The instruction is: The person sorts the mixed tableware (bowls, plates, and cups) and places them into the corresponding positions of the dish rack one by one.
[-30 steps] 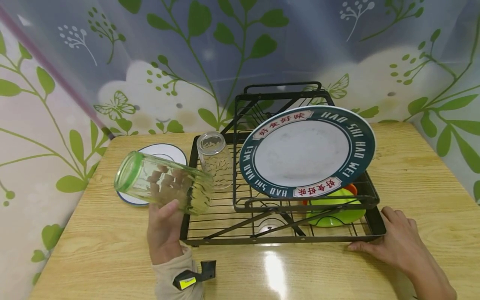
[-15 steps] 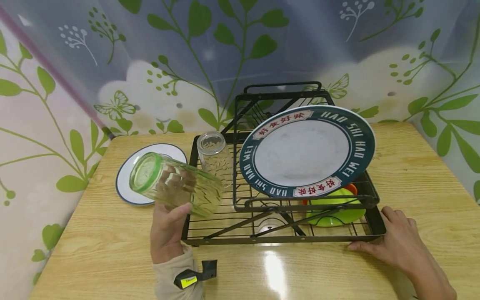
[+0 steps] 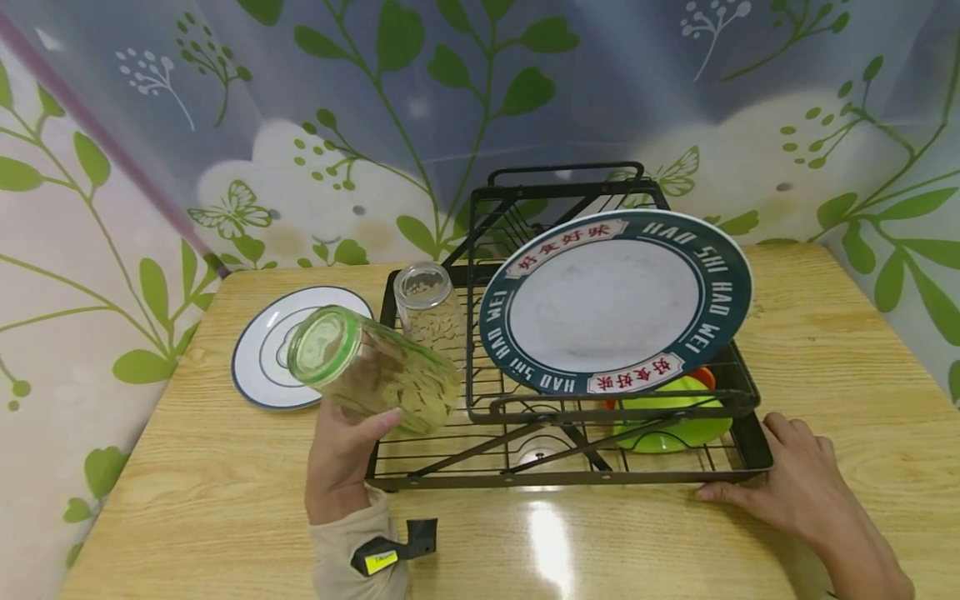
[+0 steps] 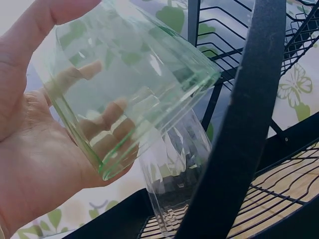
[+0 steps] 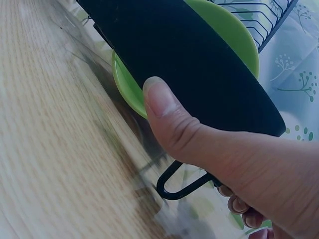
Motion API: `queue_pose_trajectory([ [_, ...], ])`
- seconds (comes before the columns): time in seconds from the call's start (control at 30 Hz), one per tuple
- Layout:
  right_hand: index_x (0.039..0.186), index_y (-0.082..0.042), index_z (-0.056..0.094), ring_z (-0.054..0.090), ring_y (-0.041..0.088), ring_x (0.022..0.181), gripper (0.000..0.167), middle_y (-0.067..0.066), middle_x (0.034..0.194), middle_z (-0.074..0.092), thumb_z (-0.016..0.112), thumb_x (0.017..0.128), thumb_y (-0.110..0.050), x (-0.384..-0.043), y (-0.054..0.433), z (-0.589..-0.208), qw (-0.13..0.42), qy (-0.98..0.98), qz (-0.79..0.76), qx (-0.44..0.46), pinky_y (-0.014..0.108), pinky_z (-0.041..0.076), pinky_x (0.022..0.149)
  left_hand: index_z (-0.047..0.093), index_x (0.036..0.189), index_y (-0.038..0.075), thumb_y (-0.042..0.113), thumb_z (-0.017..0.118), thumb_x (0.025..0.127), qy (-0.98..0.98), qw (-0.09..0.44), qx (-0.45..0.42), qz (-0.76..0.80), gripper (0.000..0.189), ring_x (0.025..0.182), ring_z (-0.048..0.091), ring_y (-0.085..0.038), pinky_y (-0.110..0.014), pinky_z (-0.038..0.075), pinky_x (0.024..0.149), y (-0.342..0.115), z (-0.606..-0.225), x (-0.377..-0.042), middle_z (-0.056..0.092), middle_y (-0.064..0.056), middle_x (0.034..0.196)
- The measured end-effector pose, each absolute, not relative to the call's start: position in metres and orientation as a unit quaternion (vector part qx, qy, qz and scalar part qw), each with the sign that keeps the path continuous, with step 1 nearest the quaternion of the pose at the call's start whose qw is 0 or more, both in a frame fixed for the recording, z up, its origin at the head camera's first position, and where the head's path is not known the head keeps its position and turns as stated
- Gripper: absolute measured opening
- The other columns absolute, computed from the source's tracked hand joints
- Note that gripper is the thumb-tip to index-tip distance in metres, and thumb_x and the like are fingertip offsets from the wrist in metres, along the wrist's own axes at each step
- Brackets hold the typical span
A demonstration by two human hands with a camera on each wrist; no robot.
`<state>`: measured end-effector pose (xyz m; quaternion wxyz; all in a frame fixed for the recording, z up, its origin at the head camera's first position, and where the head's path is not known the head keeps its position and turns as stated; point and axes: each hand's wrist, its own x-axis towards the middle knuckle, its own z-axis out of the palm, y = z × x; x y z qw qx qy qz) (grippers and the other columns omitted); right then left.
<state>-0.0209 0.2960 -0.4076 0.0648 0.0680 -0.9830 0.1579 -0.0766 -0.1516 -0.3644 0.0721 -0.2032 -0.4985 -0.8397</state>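
Note:
My left hand (image 3: 348,450) grips a pale green, clear glass (image 3: 378,367), tilted with its thick green base up to the left and its mouth down toward the rack. In the left wrist view the fingers show through the glass wall (image 4: 124,84). A black two-tier dish rack (image 3: 480,481) stands below and to the right. My right hand (image 3: 795,479) holds its front right corner, the thumb (image 5: 162,102) pressed on the black frame. A clear glass (image 3: 431,312) stands upside down in the rack's back left. A large teal-rimmed plate (image 3: 607,304) leans on the upper tier.
A white blue-rimmed plate (image 3: 258,367) lies on the wooden table (image 3: 187,500) left of the rack. A green dish (image 3: 671,429) with something orange beside it sits in the lower right of the rack. Leaf-patterned cloth (image 3: 360,100) hangs behind.
My left hand has shifted right with the green glass, which now tips more steeply, its mouth further over the rack. The right hand and the rack stay put.

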Motion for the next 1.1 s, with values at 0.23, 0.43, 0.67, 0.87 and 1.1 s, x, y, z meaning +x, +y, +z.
queue_pose_trajectory([
  [0.23, 0.099, -0.014, 0.067, 0.049, 0.042, 0.087, 0.075, 0.015, 0.093, 0.052, 0.085, 0.047, -0.065, -0.0212, 0.2962, -0.4082, 0.065, -0.983, 0.156, 0.070, 0.056, 0.030, 0.072, 0.055, 0.128, 0.009, -0.013, 0.076, 0.067, -0.525, 0.071, -0.183, -0.828, 0.068, 0.117, 0.054, -0.020, -0.033, 0.041, 0.102, -0.1498, -0.3618, -0.0761, 0.060, -0.005, 0.123],
  [0.43, 0.108, -0.011, 0.064, 0.049, 0.045, 0.090, 0.084, 0.020, 0.098, 0.054, 0.085, 0.047, -0.065, -0.0211, 0.2966, -0.4087, 0.062, -0.984, 0.155, 0.069, 0.056, 0.030, 0.073, 0.052, 0.130, 0.007, -0.022, 0.071, 0.063, -0.542, 0.058, -0.184, -0.818, 0.075, 0.113, 0.057, -0.021, -0.034, 0.046, 0.097, -0.1501, -0.3634, -0.0770, 0.061, -0.008, 0.121],
  [0.67, 0.118, -0.007, 0.057, 0.048, 0.046, 0.091, 0.095, 0.022, 0.100, 0.054, 0.087, 0.047, -0.063, -0.0204, 0.2972, -0.4098, 0.069, -0.982, 0.160, 0.069, 0.057, 0.029, 0.074, 0.049, 0.133, 0.008, -0.023, 0.069, 0.063, -0.582, 0.023, -0.175, -0.794, 0.080, 0.117, 0.055, -0.025, -0.037, 0.041, 0.103, -0.1487, -0.3632, -0.0792, 0.058, -0.009, 0.127],
  [0.87, 0.117, -0.007, 0.057, 0.048, 0.047, 0.091, 0.095, 0.023, 0.100, 0.054, 0.087, 0.046, -0.062, -0.0204, 0.2972, -0.4101, 0.070, -0.982, 0.164, 0.066, 0.057, 0.029, 0.075, 0.045, 0.137, 0.007, -0.022, 0.070, 0.062, -0.621, 0.012, -0.148, -0.770, 0.085, 0.124, 0.049, -0.028, -0.039, 0.035, 0.107, -0.1474, -0.3639, -0.0804, 0.054, -0.009, 0.133],
  [1.1, 0.115, -0.008, 0.059, 0.048, 0.046, 0.090, 0.092, 0.022, 0.099, 0.054, 0.087, 0.047, -0.064, -0.0205, 0.2967, -0.4096, 0.064, -0.983, 0.158, 0.066, 0.057, 0.029, 0.074, 0.041, 0.141, 0.007, -0.020, 0.074, 0.062, -0.646, 0.011, -0.155, -0.747, 0.089, 0.132, 0.042, -0.029, -0.045, 0.025, 0.112, -0.1475, -0.3661, -0.0834, 0.050, -0.011, 0.137],
])
